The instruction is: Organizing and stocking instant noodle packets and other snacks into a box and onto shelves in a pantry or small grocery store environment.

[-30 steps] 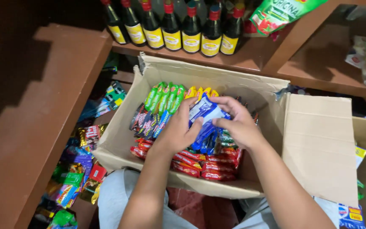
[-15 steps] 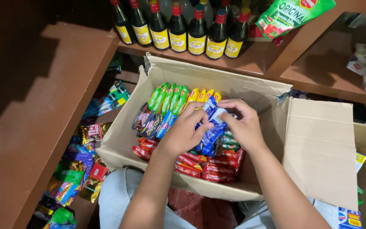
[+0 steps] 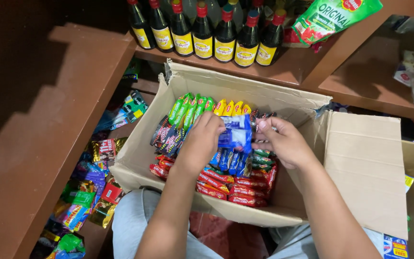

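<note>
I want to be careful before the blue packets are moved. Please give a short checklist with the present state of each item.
1. Left hand grips the blue packets: ok.
2. Right hand also holds them: cannot tell, it is at their right edge.
3. Cardboard box open, flaps out of the way: ok.
4. Packets lifted free of the red packets: cannot tell.
5. Dark bottles on the shelf stand apart from both hands: ok.

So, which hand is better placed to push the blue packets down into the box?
Probably the left hand. It grips the blue packets from above, over the row already standing in the cardboard box. The right hand only touches their right edge with its fingertips, so it seems better suited to steadying.
</note>
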